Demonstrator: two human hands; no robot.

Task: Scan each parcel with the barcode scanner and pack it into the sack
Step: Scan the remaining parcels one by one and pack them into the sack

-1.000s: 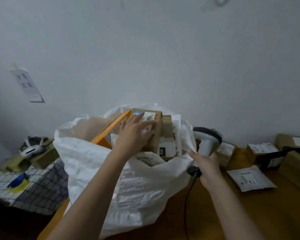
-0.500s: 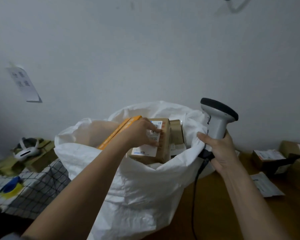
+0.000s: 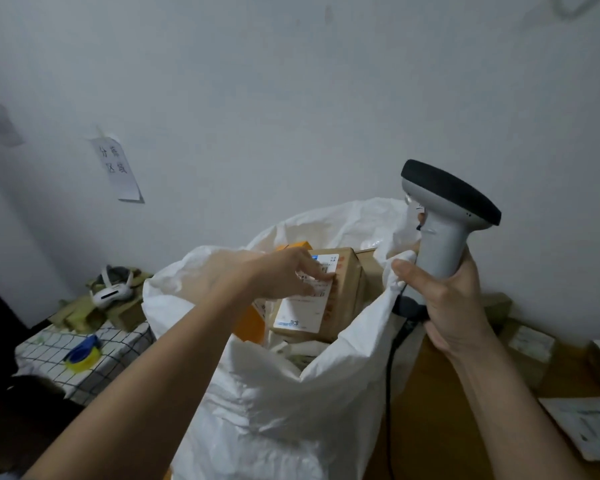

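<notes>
So we've got our left hand (image 3: 284, 271) down in the mouth of the white woven sack (image 3: 278, 403), fingers fairly straight and close together, pressing on the shipping label of a cardboard parcel (image 3: 329, 299) that sits tilted inside. An orange box (image 3: 250, 323) is wedged just left of those fingers. Our right hand (image 3: 451, 306) wraps the grey barcode scanner (image 3: 440, 223) by its handle, held upright, with the thumb pinching the sack's rim against it. More parcels (image 3: 530, 344) lie on the wooden table (image 3: 430, 427) beyond that wrist.
</notes>
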